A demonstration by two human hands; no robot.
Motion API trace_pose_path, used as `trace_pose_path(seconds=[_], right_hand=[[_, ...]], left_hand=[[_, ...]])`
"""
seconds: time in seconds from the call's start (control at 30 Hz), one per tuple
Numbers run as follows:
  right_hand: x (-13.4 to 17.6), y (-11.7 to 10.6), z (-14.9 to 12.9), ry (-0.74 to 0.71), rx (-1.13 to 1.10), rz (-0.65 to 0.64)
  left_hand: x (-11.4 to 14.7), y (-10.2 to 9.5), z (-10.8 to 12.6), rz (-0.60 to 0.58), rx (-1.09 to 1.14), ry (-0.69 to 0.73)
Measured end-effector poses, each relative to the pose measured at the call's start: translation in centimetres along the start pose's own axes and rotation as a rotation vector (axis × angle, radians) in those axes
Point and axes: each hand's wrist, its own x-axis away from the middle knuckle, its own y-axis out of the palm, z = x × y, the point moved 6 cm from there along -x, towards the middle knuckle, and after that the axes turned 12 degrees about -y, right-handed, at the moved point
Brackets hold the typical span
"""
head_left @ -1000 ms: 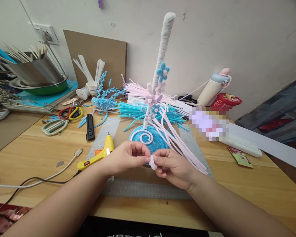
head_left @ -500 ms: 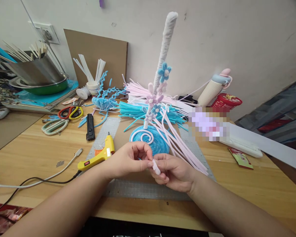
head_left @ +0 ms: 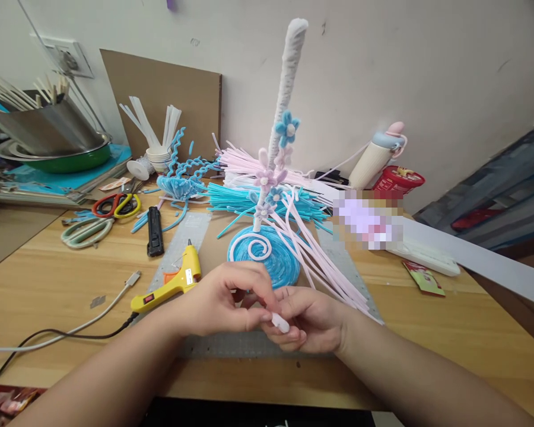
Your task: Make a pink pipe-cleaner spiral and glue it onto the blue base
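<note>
Just in front of a flat blue coiled pipe-cleaner disc [head_left: 282, 264], my two hands meet at a small, pale, fuzzy pipe-cleaner piece [head_left: 280, 323]. My left hand [head_left: 231, 299] pinches it between thumb and fingertips. The curled fingers of my right hand [head_left: 314, 320] support it from the other side; some fingertips are hidden. Behind them a white wrapped stem [head_left: 289, 65] rises upright at the disc's back edge. It carries a blue flower [head_left: 287, 128] and several pink and blue ones lower down. A pale spiral [head_left: 260, 246] lies on the disc.
Left of my hands lies a yellow glue gun [head_left: 169, 290] with its cord, beside a black cutter [head_left: 155, 231] and scissors [head_left: 86, 232]. Blue pipe cleaners [head_left: 267, 201] and pink strands [head_left: 329, 273] surround the disc. A bottle [head_left: 376, 154] stands back right.
Both hands have come slightly lower, and the pale piece has turned from a steep slant to a flatter one. The whole view has shifted a little, moving the table things left in the picture.
</note>
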Motion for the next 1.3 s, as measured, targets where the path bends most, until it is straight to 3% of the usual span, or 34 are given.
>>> trace_pose_path(seconds=[0.2,0.37,0.57,0.83,0.93,1.17,1.3], right_hand=[[0.1,0.7,0.6,0.097,-0.012,-0.125],[0.1,0.7,0.7,0.113,-0.029,-0.102],[0.0,0.7,0.7,0.130,-0.052,-0.050],[0.0,0.7,0.4,0.135,-0.061,0.001],[0.0,0.5,-0.2,0.035,0.031,0.088],[0.2,-0.7,-2.7,-0.464,0.413,0.409],[0.5,-0.3,-3.5,-0.662,0.540,0.441]], left_hand=[[0.3,0.4,0.4,-0.073,-0.048,0.008],[0.3,0.9,0.3,-0.104,-0.042,0.004],[0.1,0.5,0.6,-0.016,-0.099,-0.032],[0.0,0.3,-0.4,-0.002,-0.081,-0.135],[-0.3,-0.1,-0.8,0.049,-0.084,-0.159],[-0.6,-1.3,-1.8,0.170,0.019,-0.208],[-0.5,-2.0,-3.1,0.307,0.194,-0.361]])
